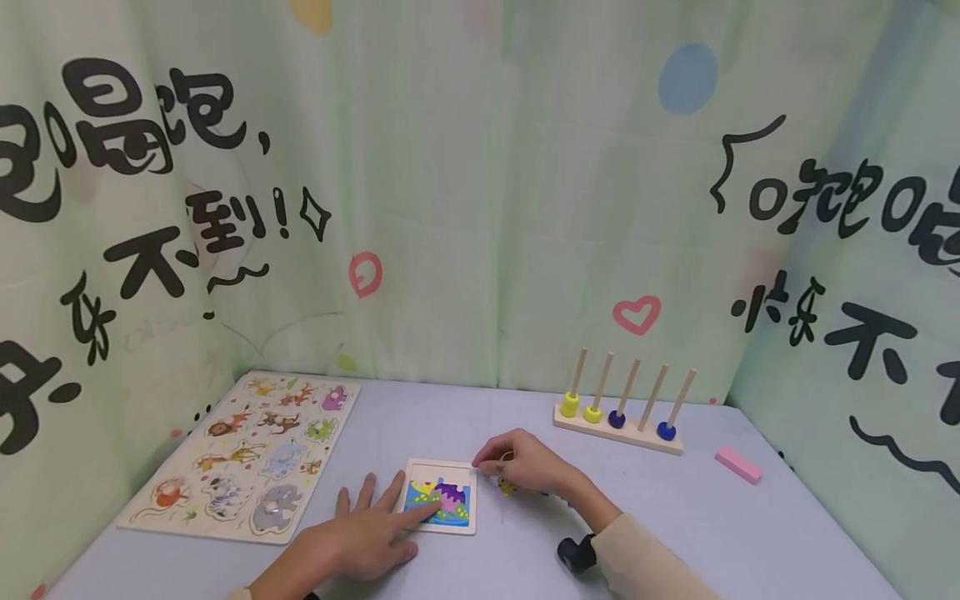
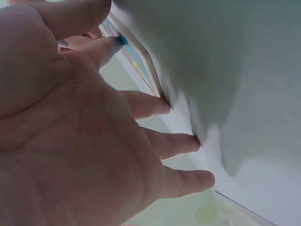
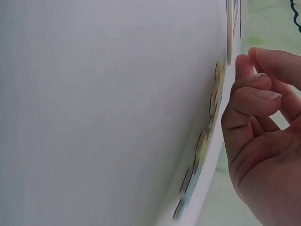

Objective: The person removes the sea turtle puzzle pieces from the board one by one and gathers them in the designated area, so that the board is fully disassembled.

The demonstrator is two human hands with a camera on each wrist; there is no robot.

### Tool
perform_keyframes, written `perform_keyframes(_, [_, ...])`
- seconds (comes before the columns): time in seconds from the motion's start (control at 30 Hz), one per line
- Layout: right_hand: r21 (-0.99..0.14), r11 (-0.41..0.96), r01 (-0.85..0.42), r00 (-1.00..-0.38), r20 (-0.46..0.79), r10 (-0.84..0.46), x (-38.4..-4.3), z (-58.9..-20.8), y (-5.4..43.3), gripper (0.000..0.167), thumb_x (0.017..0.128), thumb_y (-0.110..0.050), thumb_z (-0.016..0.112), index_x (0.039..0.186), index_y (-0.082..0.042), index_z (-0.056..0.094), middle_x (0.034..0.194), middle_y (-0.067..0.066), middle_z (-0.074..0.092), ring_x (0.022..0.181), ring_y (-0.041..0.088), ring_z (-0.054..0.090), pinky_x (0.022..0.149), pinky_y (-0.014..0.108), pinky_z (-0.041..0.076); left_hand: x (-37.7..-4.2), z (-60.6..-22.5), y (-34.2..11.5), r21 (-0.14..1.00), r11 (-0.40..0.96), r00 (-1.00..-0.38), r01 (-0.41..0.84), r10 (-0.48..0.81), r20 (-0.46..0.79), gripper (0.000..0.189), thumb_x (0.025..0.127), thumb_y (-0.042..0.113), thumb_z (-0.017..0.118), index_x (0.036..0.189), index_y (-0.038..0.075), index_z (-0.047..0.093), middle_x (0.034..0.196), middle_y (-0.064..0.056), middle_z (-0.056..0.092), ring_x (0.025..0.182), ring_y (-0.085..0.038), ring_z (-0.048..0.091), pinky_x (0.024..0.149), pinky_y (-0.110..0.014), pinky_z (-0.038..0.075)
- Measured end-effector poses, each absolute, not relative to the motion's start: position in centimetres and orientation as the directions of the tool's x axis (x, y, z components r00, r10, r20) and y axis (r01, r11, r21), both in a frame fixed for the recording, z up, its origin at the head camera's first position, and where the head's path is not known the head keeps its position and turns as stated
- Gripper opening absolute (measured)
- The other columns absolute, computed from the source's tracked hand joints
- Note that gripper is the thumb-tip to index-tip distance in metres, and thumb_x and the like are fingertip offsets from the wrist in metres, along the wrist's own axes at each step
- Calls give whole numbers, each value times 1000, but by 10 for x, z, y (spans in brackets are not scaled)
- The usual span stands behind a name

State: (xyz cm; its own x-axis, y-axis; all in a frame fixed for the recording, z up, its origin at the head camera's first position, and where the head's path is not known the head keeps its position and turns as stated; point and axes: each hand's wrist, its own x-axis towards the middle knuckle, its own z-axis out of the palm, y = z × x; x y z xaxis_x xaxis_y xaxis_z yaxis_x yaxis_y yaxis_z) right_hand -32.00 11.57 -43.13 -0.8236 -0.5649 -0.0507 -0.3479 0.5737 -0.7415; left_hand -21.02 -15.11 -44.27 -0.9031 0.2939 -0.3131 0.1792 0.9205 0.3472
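Observation:
My left hand (image 1: 363, 533) lies with spread, straight fingers at the left of a small framed jigsaw puzzle (image 1: 440, 531). Its index finger reaches over the picture and touches it near a purple-and-pink piece. In the left wrist view the other fingertips rest at the frame's edge and on the table. My right hand (image 1: 528, 462) is just past the puzzle's upper right corner, fingers curled and thumb tip against the index finger (image 3: 244, 66). Nothing shows between those tips. Loose puzzle pieces (image 3: 200, 146) lie on the table beside and beneath this hand, partly hidden by it in the head view.
A large wooden animal puzzle board (image 1: 258, 458) lies at the left. At the back right stands a wooden peg stand (image 1: 637, 436) with yellow and dark blue beads on several of its rods. A pink block (image 1: 738, 465) lies right of it. Printed curtains enclose the table.

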Motion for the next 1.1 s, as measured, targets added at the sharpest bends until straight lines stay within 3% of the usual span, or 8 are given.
perform_keyframes(0.4, [-750,549,-369,-775,-78,-627,-326,-435,71,10,100,-16,73,106,-15,82,107,-1,78,95,14,60,84,27,51,-204,-432,-150,318,932,-892,173,285,-350,58,103,48,63,157,51,44,178,-14,20,162,-57,11,121,-84,7])
perform_keyframes(0.7, [-759,536,-370,-743,-104,-661,-329,-433,48,10,99,-15,74,102,-15,83,102,-1,79,89,13,60,74,25,47,-211,-447,-150,285,942,-895,177,274,-351,58,102,51,63,156,58,41,179,-13,20,161,-58,12,119,-86,8])
perform_keyframes(0.87, [-748,527,-404,-715,-101,-691,-328,-432,42,10,97,-14,75,101,-12,84,100,2,81,85,10,61,74,22,47,-220,-469,-159,304,928,-894,214,311,-321,57,103,55,60,153,67,35,179,-13,17,161,-60,10,116,-89,7])
perform_keyframes(1.1, [-737,536,-411,-704,-117,-700,-333,-431,39,11,97,-11,75,102,-12,85,100,2,81,85,10,60,72,23,45,-219,-463,-159,306,928,-891,211,311,-330,57,102,51,63,152,67,39,179,-15,16,160,-61,9,115,-90,6])
